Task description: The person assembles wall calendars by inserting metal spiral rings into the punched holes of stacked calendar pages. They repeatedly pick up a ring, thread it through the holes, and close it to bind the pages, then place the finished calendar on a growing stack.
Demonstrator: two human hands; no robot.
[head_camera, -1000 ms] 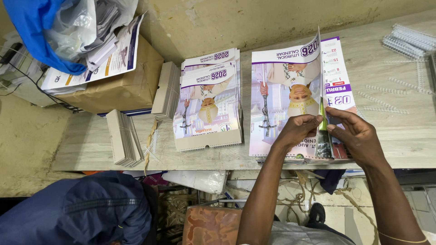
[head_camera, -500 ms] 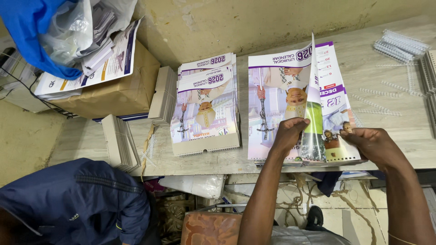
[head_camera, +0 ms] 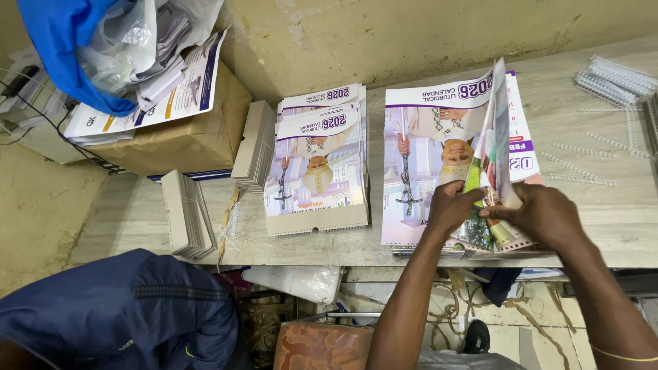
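Two bare forearms enter from the bottom edge, at about six o'clock and five o'clock, and end in the left hand point(head_camera: 449, 205) and the right hand point(head_camera: 541, 216). No sleeves cover either arm as far as the frame shows, and neither hand wears a glove. A thin yellow band point(head_camera: 617, 353) circles the right forearm close to the lower right corner, at about four o'clock. No ring shows on the visible fingers. The arms are lean, and the knuckles of the right hand stand out.

Calendar stack point(head_camera: 317, 161) left of open calendar point(head_camera: 439, 157)
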